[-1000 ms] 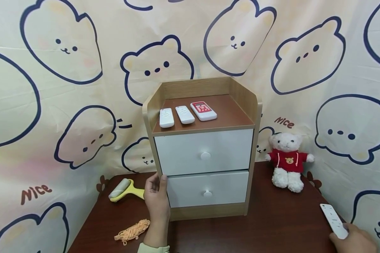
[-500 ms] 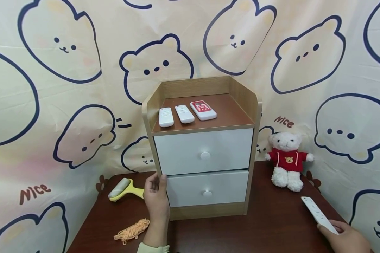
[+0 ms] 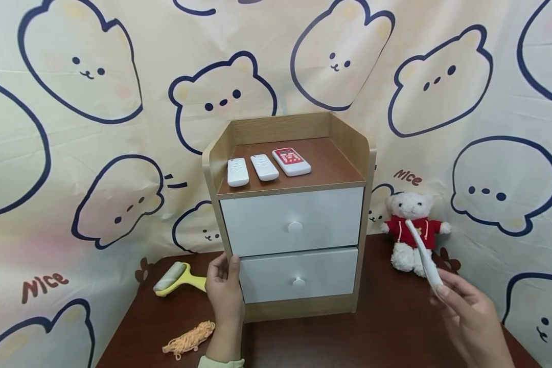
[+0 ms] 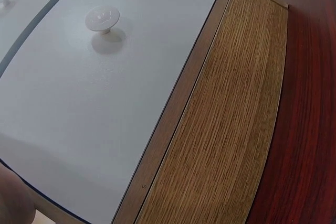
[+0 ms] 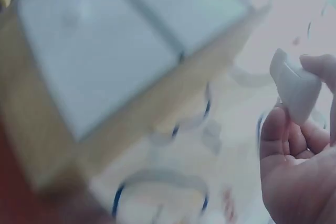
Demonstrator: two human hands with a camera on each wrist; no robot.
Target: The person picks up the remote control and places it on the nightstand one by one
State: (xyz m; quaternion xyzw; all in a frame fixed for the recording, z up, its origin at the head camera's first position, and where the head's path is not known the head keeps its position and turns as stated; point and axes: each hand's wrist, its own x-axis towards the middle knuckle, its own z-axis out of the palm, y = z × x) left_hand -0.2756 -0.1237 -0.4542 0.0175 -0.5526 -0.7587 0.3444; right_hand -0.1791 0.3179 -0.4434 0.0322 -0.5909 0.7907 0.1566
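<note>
My right hand (image 3: pixel 474 317) pinches a slim white remote control (image 3: pixel 424 255) by its near end. It is lifted and seen nearly edge-on, overlapping the teddy bear in the head view. The right wrist view, blurred, shows the same remote (image 5: pixel 297 87) between thumb and fingers. My left hand (image 3: pixel 226 286) holds the left front edge of a small wooden drawer cabinet (image 3: pixel 299 304), thumb at the front, fingers at the side. Both white drawers (image 3: pixel 257 220) are closed, each with a round knob (image 4: pixel 103 18). On its top lie two white remotes (image 3: pixel 237 172) and a red-faced white one (image 3: pixel 291 161), side by side.
Left of the cabinet lie a yellow-handled lint roller (image 3: pixel 179 280) and a bundle of peach yarn (image 3: pixel 189 339). A white teddy bear (image 3: pixel 411 207) in a red hoodie sits at the right. A bear-print curtain (image 3: pixel 119 133) surrounds the dark wood table (image 3: pixel 299 347).
My right hand has raised the remote from the table's right edge, up and to the left toward the cabinet, turning it edge-on. My left hand stays at the cabinet's side.
</note>
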